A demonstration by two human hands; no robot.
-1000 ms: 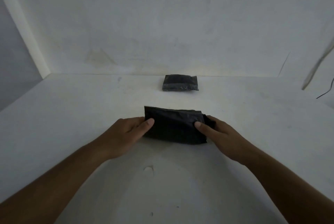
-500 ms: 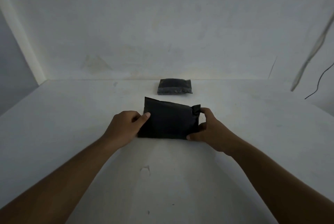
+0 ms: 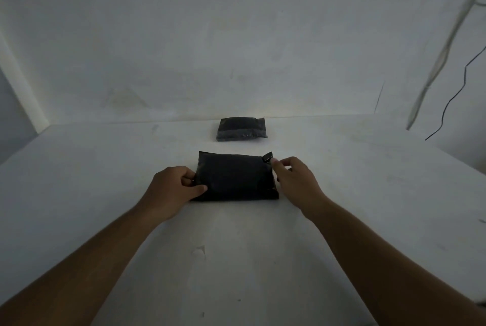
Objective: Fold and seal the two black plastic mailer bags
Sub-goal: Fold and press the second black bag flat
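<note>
Hands: left hand [image 3: 172, 189] clamps near mailer [image 3: 235, 177], fingers tucked under; right hand [image 3: 294, 178] pinches corner tab.

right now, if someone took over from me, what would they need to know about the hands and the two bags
Left hand: gripping the left edge of the near mailer bag, thumb on top.
Right hand: fingertips at the small tab sticking up at the bag's far right corner; whether it pinches the tab is unclear.
Far mailer bag: lies folded near the wall, untouched by either hand.
Done: the far bag looks finished.
Left: tuck or press down the tab, then seal the near bag on the table.
</note>
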